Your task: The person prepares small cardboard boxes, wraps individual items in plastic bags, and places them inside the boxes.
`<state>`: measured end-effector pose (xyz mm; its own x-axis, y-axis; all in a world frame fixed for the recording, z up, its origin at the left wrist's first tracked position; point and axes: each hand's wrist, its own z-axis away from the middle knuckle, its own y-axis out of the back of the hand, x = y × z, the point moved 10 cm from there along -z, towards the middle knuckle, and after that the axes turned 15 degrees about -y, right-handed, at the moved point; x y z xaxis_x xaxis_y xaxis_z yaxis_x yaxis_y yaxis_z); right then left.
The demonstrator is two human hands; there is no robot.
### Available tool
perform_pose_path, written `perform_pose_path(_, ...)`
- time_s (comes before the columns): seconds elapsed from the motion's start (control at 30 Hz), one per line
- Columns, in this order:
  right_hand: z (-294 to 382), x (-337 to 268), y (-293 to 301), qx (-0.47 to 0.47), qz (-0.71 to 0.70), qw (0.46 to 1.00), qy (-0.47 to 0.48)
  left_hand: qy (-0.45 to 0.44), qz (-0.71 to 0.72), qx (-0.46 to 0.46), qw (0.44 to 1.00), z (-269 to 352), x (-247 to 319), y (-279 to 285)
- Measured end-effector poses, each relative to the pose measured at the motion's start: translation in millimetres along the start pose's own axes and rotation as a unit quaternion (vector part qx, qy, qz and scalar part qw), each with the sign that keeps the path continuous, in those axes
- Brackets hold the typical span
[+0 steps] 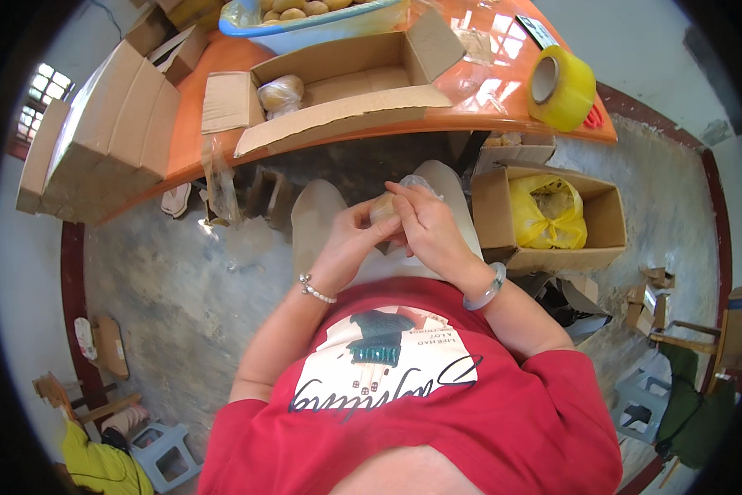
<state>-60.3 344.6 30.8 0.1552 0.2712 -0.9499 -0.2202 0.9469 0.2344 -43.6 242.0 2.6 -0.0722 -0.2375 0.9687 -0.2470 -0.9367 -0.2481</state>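
Observation:
Above my lap, my left hand (356, 235) and my right hand (429, 226) meet around a round, yellowish-brown fruit (383, 209) in clear plastic film. Loose film stands up beside the fingers of my right hand. In front of me on the orange table (501, 102) an open cardboard box (352, 83) holds a film-wrapped fruit (281, 93) at its left end. Behind that box, a blue basin (321, 28) lined with plastic contains several brown fruits (293, 13).
A large roll of yellow tape (561, 88) stands at the table's right edge, with a phone-like device (536, 32) behind it. Stacked cardboard boxes (111, 133) occupy the left end. Beside my right leg, a carton (603, 216) on the floor holds a yellow plastic bag (547, 213).

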Motion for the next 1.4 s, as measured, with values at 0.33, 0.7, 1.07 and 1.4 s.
perform_pose_path(0.33,5,-19,7,-0.008,0.253,0.96,0.118,-0.008,0.037,0.055,0.998,-4,-7,31)
perform_pose_path(0.7,-13,33,13,-0.1,-0.168,0.98,-0.046,0.016,0.146,0.008,0.989,-2,-18,13)
perform_pose_path(1.07,-3,47,15,-0.155,-0.324,0.923,-0.14,0.013,0.11,-0.047,0.993,7,-25,0)
perform_pose_path(1.4,-5,36,11,-0.195,-0.212,0.948,-0.132,-0.029,0.089,-0.083,0.992,6,1,-14)
